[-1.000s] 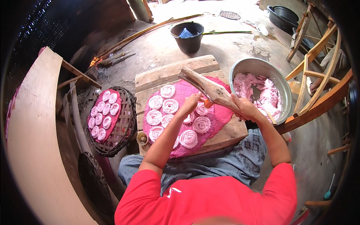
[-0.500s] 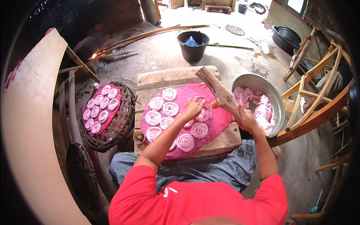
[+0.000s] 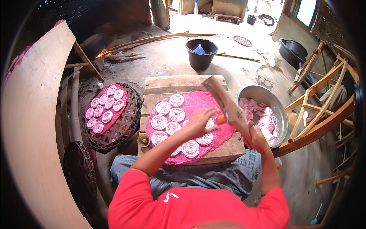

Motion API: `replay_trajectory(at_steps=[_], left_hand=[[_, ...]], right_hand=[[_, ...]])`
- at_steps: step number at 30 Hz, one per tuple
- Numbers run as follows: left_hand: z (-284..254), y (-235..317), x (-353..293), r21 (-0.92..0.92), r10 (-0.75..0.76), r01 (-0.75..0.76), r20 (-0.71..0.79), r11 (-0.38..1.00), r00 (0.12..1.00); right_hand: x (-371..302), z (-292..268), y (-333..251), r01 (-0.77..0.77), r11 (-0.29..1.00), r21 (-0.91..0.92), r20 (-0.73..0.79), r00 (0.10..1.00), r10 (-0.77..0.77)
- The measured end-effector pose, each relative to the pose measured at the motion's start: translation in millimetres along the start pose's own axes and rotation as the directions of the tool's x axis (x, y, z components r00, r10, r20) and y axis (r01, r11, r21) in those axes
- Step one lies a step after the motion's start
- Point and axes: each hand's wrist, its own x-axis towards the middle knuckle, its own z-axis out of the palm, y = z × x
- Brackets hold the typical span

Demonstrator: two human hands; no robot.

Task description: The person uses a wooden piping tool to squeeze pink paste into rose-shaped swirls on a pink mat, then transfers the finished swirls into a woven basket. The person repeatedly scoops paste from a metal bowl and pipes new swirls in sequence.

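My right hand [image 3: 258, 139] is wrapped round the lower end of a long flat wooden press [image 3: 227, 105], which tilts up and leftward over the board. A small orange piece [image 3: 220, 119] sticks out from its left side. My left hand [image 3: 201, 123] hovers just left of that piece, fingers apart and slightly blurred, with nothing visible in it. Beneath lies a pink cloth [image 3: 190, 100] on a wooden board [image 3: 175, 83]. Several pale pink piped dough swirls [image 3: 159, 122] sit on the cloth in rows; my left hand and forearm hide some of them.
Close on the right stands a grey metal basin [image 3: 283, 114] of pink dough [image 3: 267, 122]. To the left, more swirls lie on pink cloth over a woven basket [image 3: 131, 110]. A black bucket [image 3: 201, 59] stands beyond the board. A fire [image 3: 103, 53] burns at the far left.
The view has shifted a little. My left hand has drawn slightly toward me, its fingers still beside the orange piece. The wooden press, still in my right hand, has also come slightly nearer.
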Motion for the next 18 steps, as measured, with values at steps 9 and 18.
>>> replay_trajectory(at_steps=[9,18], left_hand=[[8,54,-108,-0.682,0.064,0.021,0.1,0.731,0.993],[15,52,-109,-0.705,0.177,0.127,0.343,0.698,0.923]], right_hand=[[-8,64,18,0.64,0.624,-0.448,0.245,0.759,-0.603],[20,127,-58,0.943,0.33,0.047,0.315,0.299,-0.901]])
